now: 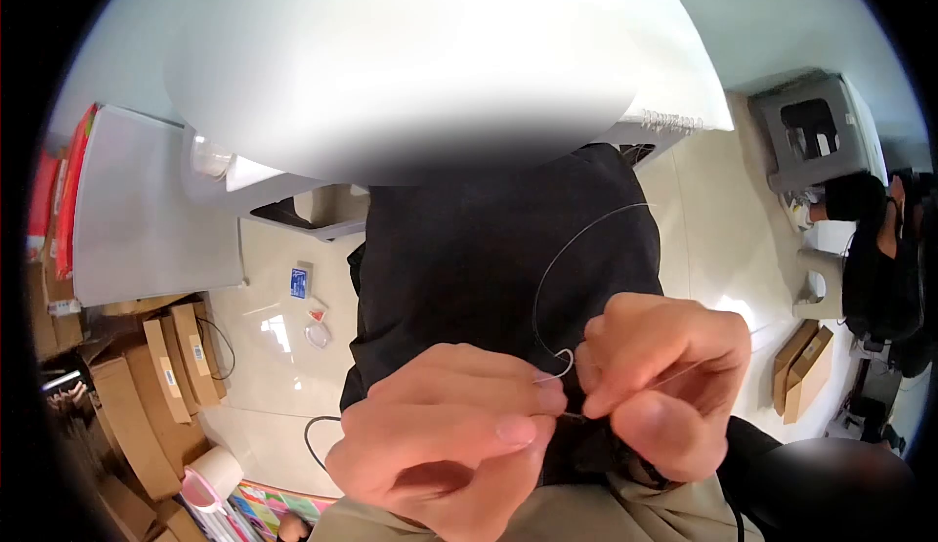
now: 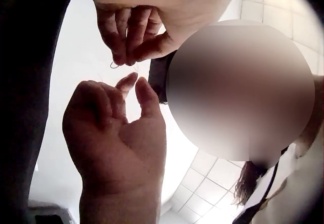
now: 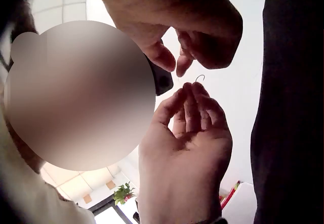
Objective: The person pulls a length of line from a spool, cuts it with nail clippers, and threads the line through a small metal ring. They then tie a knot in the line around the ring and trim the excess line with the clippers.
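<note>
My left hand pinches a small curved hook between thumb and fingertips, its bend sticking out. A thin clear line arcs over the dark cloth near it. Close by on the right, my right hand has its fingers curled round a thin strand, thumb and index tips near the left fingertips. The left wrist view shows my left hand above with the hook, my right hand below. In the right wrist view the hook rises from my left hand, under my right hand.
Dark cloth covers the lap behind the hands. Beyond it stands a white table with a spiral-bound edge. Cardboard boxes lie at left, small packets on the floor. A grey stool and another person's leg are at right.
</note>
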Demonstrator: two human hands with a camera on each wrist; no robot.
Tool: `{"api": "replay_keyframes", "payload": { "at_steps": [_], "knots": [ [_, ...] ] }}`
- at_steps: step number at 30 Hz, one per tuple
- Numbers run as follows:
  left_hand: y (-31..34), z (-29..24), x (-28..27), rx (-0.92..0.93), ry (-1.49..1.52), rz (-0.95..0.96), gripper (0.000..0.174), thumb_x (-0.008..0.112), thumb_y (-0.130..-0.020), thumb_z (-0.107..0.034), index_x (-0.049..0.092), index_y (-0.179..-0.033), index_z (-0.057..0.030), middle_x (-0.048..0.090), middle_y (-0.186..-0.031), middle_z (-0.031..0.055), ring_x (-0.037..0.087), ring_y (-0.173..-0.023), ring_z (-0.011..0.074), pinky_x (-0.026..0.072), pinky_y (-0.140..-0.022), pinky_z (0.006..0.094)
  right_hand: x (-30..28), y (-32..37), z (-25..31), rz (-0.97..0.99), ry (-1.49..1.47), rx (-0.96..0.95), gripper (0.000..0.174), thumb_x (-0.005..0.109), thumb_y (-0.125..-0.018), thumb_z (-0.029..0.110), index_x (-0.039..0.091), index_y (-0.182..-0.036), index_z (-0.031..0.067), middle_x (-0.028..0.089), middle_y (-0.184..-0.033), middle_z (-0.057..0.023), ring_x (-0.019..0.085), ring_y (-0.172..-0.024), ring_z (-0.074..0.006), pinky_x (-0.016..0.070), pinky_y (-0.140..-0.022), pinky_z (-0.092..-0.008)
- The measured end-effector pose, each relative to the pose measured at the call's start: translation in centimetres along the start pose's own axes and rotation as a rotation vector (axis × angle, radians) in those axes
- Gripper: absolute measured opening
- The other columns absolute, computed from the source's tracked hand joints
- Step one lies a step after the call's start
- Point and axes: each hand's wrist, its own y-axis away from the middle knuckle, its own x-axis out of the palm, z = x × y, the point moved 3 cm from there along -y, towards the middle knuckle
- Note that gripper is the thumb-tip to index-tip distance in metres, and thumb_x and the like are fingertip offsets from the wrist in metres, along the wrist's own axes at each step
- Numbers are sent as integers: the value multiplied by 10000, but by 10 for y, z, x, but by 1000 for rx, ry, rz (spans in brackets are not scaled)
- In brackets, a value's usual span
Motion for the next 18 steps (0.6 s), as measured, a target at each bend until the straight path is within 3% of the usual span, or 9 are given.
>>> {"api": "replay_keyframes", "payload": {
  "at_steps": [4,6,9,11,13,16,18],
  "knots": [
    [-11,0,-3,-156,113,-22,206,549,-674,33,447,-841,-31,520,-657,136,492,-569,233,427,-531,300,-5,-8,1,-40,-374,18,145,635,-714,27,571,-641,-80,470,-519,-76,374,-441,-102,227,-415,-248],
    [-14,3,-6,-228,191,-27,205,583,-692,7,446,-836,-44,512,-659,132,488,-589,232,415,-529,303,-10,-13,1,74,-616,55,224,617,-762,85,567,-636,-94,488,-523,-95,383,-432,-115,232,-400,-248],
    [-13,3,-4,-342,261,-87,212,614,-711,-12,450,-838,-56,518,-669,130,493,-607,233,410,-528,308,-13,-12,-7,218,-873,-78,488,523,-888,348,528,-786,-129,474,-517,-97,324,-382,-111,210,-361,-249],
    [-7,3,1,-362,308,-170,216,622,-713,-10,452,-838,-59,525,-676,127,495,-606,234,413,-528,308,-11,-13,-8,257,-909,-84,565,457,-893,455,489,-849,-108,452,-515,-81,274,-362,-102,195,-353,-249],
    [-5,2,0,-374,291,-120,217,621,-716,2,454,-839,-60,530,-680,128,497,-605,238,414,-528,311,-14,-15,-8,336,-870,-42,626,377,-890,561,444,-890,-61,414,-510,-60,215,-341,-97,181,-346,-247],
    [-4,1,3,-372,306,-106,215,611,-716,21,456,-839,-63,536,-685,133,499,-604,245,413,-526,316,-17,-13,5,310,-742,120,549,346,-899,561,439,-683,66,274,-444,-21,163,-315,-102,149,-343,-243],
    [-4,2,5,-369,330,-109,213,603,-717,30,455,-837,-65,539,-690,135,499,-604,248,410,-526,317,-22,-10,3,467,-770,56,601,328,-896,578,408,-577,75,255,-413,-21,184,-300,-100,145,-339,-243]
  ]
}}
